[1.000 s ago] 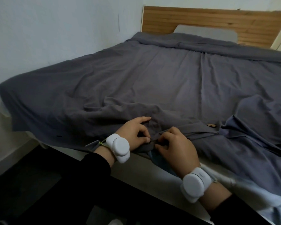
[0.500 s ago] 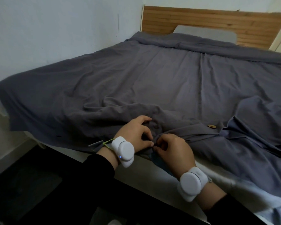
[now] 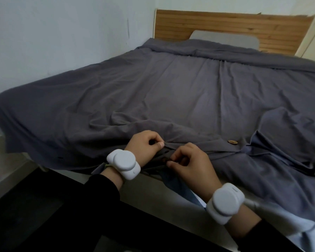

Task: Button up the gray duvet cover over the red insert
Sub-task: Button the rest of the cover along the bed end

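The gray duvet cover [image 3: 171, 91] lies spread over the bed, its open hem bunched at the near edge. My left hand [image 3: 144, 146] pinches a fold of that hem between thumb and forefinger. My right hand [image 3: 189, 166] grips the hem just to the right, fingertips close to the left hand's. Whatever lies between the fingers is hidden. A wooden button [image 3: 232, 142] shows on the hem further right, with the cover folded back beyond it. No red insert is visible.
A wooden headboard [image 3: 225, 28] and a gray pillow [image 3: 224, 38] stand at the far end. A white wall [image 3: 62, 42] runs along the left side. The pale mattress edge [image 3: 147, 188] and dark floor [image 3: 25, 215] lie below my wrists.
Both hands have shifted slightly along the hem. The left thumb now presses down on the fold and the right fingers have curled tighter around the fabric.
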A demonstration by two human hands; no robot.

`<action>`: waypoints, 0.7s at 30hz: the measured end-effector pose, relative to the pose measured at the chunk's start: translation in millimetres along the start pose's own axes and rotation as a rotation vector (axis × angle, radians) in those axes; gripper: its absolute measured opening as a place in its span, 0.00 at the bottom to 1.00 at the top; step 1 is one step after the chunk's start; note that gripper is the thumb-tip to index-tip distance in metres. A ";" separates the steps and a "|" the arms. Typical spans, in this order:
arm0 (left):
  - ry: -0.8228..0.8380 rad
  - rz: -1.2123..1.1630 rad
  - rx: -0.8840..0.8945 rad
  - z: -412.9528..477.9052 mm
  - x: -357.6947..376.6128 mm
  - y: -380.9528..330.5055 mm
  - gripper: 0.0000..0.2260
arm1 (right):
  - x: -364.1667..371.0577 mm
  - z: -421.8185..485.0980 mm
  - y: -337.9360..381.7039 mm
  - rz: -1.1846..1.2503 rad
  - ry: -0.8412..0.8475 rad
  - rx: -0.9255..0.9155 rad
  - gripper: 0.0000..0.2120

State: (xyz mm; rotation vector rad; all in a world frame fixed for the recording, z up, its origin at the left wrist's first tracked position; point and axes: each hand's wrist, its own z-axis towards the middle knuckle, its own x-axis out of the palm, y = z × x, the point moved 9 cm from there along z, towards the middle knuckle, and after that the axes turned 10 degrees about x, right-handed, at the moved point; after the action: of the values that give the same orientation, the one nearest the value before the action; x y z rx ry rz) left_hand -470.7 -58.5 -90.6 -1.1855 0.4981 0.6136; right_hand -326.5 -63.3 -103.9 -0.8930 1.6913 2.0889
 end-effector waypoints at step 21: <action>-0.021 -0.216 -0.190 -2.0 11.9 22.1 0.06 | 6.1 1.8 -19.0 0.316 0.071 0.297 0.03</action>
State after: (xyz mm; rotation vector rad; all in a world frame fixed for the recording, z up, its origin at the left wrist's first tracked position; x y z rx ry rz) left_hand -476.9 -52.7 -114.4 -1.3901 0.2931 0.4944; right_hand -320.3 -57.6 -122.1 -0.6485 2.2310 1.9279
